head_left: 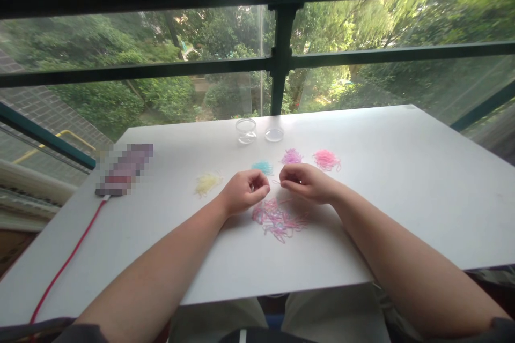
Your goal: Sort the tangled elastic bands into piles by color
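Mixed pink and purple tiny rubber bands [279, 220] sit in a loose tangle on the flat white table [402, 198], right in front of the person and just below both hands. The left hand [242, 192] is curled up with thumb and fingers [261, 188] pinched together, and the right hand [306, 182] is curled the same way, fingertips facing the left ones with only a small gap between them. A very thin pinkish strand [277, 182] seems to run between the two pinches (it's too fine to say for sure whether both hands actually grip it, or just one). Both forearms rest low over the near edge of the table.

Farther back there are four small sorted heaps, each well apart from the tangle: a pale yellow heap of bands [208, 183] off to the left, a turquoise heap of bands [262, 166] just past the left hand's knuckles, a purple heap of bands [291, 157] just past the right hand, and a bright pink heap of bands [326, 159] to the right of that. Behind those sit a small clear round plastic container [245, 130] and its flat clear lid [274, 134], side by side, not touching. At the left edge of the table lies a blurred-out device [124, 170] with a red cable [64, 262] trailing toward the near corner.
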`<state>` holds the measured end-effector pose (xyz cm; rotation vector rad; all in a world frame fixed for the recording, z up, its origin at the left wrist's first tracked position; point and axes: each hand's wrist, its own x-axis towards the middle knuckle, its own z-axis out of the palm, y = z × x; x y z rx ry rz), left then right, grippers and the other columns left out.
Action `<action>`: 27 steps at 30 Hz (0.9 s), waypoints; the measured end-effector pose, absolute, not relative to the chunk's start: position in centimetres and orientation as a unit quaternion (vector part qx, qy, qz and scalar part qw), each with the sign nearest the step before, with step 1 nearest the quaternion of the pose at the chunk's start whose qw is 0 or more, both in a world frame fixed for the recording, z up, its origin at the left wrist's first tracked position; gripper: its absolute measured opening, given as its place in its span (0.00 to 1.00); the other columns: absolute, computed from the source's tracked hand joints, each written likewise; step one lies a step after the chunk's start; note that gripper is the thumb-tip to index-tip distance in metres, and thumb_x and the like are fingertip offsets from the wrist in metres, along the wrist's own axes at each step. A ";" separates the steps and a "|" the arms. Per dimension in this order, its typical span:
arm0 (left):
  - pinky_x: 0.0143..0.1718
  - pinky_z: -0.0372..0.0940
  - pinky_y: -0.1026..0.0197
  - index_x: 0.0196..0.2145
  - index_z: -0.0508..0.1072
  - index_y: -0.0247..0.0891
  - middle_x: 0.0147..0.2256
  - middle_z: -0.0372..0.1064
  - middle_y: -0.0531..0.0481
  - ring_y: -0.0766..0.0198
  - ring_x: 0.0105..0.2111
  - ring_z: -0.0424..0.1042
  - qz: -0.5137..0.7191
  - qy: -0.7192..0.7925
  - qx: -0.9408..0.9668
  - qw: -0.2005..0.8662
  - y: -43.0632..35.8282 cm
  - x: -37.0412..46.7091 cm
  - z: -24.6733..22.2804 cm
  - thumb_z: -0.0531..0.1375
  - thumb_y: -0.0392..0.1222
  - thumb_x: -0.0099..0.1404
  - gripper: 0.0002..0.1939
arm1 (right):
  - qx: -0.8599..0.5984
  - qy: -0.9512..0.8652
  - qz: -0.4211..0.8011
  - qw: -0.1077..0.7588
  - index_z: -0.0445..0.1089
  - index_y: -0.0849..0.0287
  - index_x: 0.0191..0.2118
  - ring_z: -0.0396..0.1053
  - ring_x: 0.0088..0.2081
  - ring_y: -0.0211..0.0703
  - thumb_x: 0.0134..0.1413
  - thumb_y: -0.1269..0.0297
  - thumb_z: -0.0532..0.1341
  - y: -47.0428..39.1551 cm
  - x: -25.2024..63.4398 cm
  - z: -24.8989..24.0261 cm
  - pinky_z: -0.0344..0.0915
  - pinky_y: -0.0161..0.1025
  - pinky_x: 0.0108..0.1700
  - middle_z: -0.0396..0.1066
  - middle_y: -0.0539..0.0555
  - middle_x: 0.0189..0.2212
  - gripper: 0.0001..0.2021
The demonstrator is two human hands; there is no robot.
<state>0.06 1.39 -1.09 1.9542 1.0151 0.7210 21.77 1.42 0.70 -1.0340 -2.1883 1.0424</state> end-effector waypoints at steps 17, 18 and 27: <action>0.27 0.60 0.68 0.43 0.72 0.35 0.33 0.73 0.49 0.71 0.25 0.64 0.294 0.404 0.777 0.383 1.4 0.3 -1.0 0.60 0.42 0.59 0.14 | -0.374 -0.806 0.392 0.236 0.63 0.61 0.29 0.55 0.23 0.33 0.52 0.68 0.57 1.2 21.5 0.8 0.53 0.33 0.26 0.59 0.46 0.20 0.03; 0.26 0.60 0.68 0.43 0.72 0.35 0.34 0.73 0.49 0.71 0.25 0.64 0.293 0.403 0.778 0.383 1.4 0.3 -1.0 0.60 0.42 0.59 0.14 | -0.374 -0.807 0.392 0.235 0.63 0.61 0.30 0.56 0.23 0.33 0.52 0.68 0.57 1.2 21.5 0.8 0.53 0.33 0.26 0.59 0.46 0.20 0.03; 0.23 0.56 0.68 0.33 0.74 0.34 0.22 0.66 0.53 0.72 0.21 0.59 0.288 0.418 0.776 0.374 1.2 0.4 -0.8 0.59 0.45 0.59 0.10 | -0.377 -0.810 0.384 0.235 0.64 0.61 0.29 0.55 0.23 0.33 0.52 0.68 0.57 1.1 21.5 0.9 0.52 0.32 0.26 0.60 0.46 0.20 0.03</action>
